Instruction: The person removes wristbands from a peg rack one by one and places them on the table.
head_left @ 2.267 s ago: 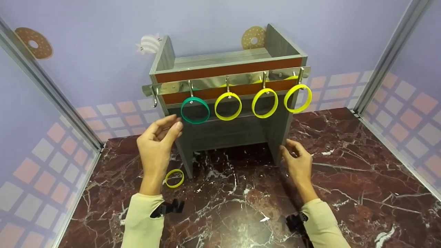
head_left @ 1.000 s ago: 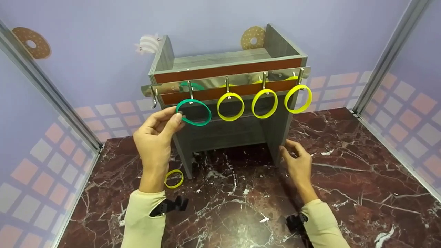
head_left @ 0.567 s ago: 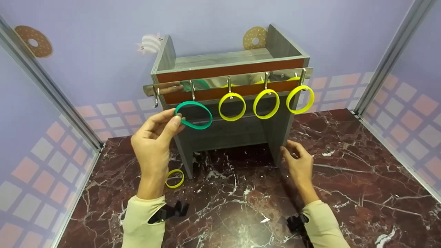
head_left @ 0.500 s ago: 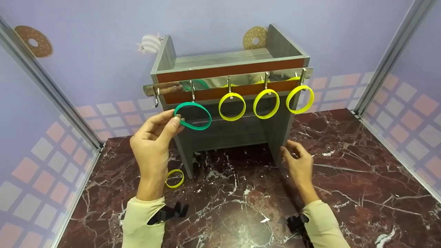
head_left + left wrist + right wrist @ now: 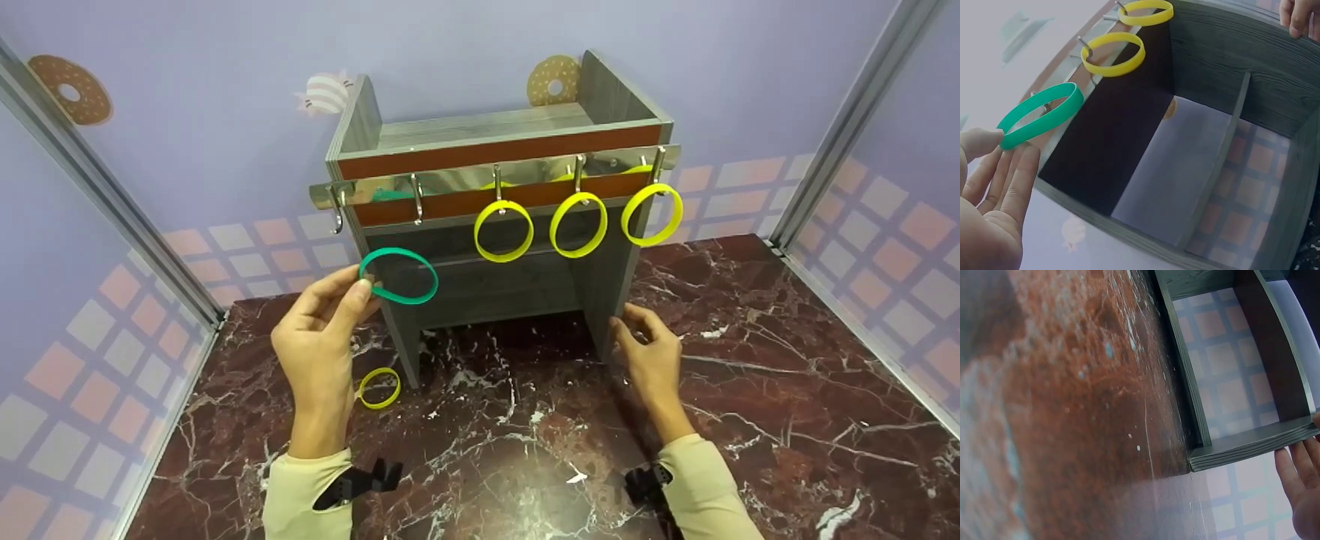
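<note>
My left hand (image 5: 319, 345) pinches a green silicone wristband (image 5: 409, 301) between thumb and fingers. The band is held below and in front of a bare hook (image 5: 418, 201) on the metal rail, apart from it. In the left wrist view, the green wristband (image 5: 1044, 125) tilts slightly at my fingertips. My right hand (image 5: 651, 356) grips the front edge of the shelf's right side panel (image 5: 619, 277); the right wrist view has the fingers (image 5: 1300, 467) outside that panel. Three yellow wristbands, among them the middle one (image 5: 577, 256), hang from hooks to the right.
A grey wooden shelf (image 5: 502, 142) with red strips stands against the back wall. Another bare hook (image 5: 337, 214) is at the rail's left end. One yellow wristband (image 5: 375, 406) rests on the dark red marbled table (image 5: 495, 465) by the shelf's left foot.
The left hand has taken hold of the green wristband and drawn it off its hook, then down and left. The right hand stays at the side panel.
</note>
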`<state>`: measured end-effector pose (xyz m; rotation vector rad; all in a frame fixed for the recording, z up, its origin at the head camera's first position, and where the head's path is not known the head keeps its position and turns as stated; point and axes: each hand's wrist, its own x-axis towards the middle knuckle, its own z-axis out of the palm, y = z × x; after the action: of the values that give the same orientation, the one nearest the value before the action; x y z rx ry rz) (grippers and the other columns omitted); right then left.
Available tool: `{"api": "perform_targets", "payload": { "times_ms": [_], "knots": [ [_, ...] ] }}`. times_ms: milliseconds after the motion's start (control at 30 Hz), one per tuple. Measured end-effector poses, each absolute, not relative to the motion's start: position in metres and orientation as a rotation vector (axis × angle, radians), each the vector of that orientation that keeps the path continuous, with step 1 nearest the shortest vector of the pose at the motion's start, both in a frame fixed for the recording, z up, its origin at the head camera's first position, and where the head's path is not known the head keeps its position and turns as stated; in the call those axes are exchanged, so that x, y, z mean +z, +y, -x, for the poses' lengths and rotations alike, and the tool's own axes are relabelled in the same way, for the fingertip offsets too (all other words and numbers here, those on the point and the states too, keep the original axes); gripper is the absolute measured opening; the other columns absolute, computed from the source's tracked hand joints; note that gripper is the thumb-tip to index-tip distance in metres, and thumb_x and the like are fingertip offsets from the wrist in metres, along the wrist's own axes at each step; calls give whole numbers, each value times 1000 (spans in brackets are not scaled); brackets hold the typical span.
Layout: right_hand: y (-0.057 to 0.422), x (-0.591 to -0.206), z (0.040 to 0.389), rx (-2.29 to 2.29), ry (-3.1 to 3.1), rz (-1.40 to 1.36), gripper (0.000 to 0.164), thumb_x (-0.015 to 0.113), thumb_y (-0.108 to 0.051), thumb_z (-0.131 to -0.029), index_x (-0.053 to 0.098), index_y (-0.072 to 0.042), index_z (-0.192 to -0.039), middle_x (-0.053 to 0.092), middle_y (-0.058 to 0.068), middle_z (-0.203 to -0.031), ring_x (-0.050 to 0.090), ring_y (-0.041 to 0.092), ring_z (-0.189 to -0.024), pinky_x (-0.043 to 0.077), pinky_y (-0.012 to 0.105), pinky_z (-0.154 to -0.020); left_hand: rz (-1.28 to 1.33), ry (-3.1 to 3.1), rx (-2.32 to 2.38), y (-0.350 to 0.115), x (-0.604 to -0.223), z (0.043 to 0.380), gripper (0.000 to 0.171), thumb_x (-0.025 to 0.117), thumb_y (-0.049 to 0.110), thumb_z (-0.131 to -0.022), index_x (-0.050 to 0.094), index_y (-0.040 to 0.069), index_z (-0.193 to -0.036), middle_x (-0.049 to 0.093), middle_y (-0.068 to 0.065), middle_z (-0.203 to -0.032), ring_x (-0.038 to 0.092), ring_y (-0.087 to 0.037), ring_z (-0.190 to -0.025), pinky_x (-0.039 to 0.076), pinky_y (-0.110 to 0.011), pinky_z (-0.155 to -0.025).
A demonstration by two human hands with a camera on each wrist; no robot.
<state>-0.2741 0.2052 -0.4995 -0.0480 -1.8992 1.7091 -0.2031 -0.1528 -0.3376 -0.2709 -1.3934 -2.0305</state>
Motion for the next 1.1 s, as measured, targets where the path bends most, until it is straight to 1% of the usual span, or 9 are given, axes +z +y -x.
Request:
{"api": "perform_targets", "payload": {
  "times_ms": [33,133,267,367,667,867,967,1033,1100],
  "knots": [
    [205,-500,274,1710,-1898,50,25,77,4,-96,72,11,-119,75,23,-107,70,6,-77,61,21,-62,264,-1391,-2033,-154,-340,203,16,76,-12,-92,76,-13,-109,75,-22,-99,77,-25,-87,65,-39,-83],
    [205,-500,275,1677,-1918,44,27,78,4,-95,72,10,-121,75,23,-109,69,4,-79,60,17,-69,236,-1390,-2044,-159,-348,202,16,75,-11,-93,75,-14,-109,75,-21,-99,77,-23,-86,65,-38,-82],
    [206,-501,274,1666,-1931,18,28,78,2,-96,73,9,-122,75,23,-110,70,9,-82,61,18,-70,196,-1385,-2055,-165,-359,202,16,75,-10,-94,75,-14,-109,75,-22,-98,77,-23,-85,65,-38,-83],
    [206,-500,273,1688,-1924,6,27,77,2,-96,73,9,-122,74,23,-109,72,12,-82,62,22,-64,173,-1374,-2065,-169,-367,202,16,75,-10,-94,74,-15,-110,74,-23,-98,76,-23,-86,65,-40,-85],
    [206,-499,273,1691,-1914,5,25,78,1,-96,74,9,-119,75,24,-108,73,13,-83,63,25,-63,50,-1387,-2067,-184,-390,203,15,72,-11,-96,74,-15,-110,73,-18,-94,76,-21,-86,65,-37,-84],
    [203,-495,271,1680,-1914,28,25,76,5,-96,73,11,-120,74,25,-108,70,9,-83,60,18,-63,-24,-1349,-2079,-194,-403,204,17,72,-12,-95,73,-17,-111,74,-21,-96,76,-19,-80,65,-36,-80],
    [197,-480,261,1659,-1923,29,24,75,8,-95,71,14,-118,73,29,-107,69,8,-83,58,15,-64,-52,-1346,-2082,-198,-408,205,17,73,-11,-95,73,-17,-111,74,-19,-95,75,-20,-80,65,-36,-81],
    [197,-480,261,1650,-1934,32,24,74,10,-95,70,16,-118,73,30,-107,70,9,-84,58,15,-64,-75,-1351,-2083,-200,-411,204,18,74,-10,-95,73,-17,-112,73,-18,-95,75,-21,-81,65,-36,-81],
    [198,-483,263,1653,-1928,17,25,75,8,-95,70,15,-119,73,29,-108,70,6,-85,59,15,-66,-96,-1369,-2078,-203,-414,203,17,74,-9,-95,74,-15,-111,72,-16,-93,74,-22,-81,65,-35,-82]
  ]
}}
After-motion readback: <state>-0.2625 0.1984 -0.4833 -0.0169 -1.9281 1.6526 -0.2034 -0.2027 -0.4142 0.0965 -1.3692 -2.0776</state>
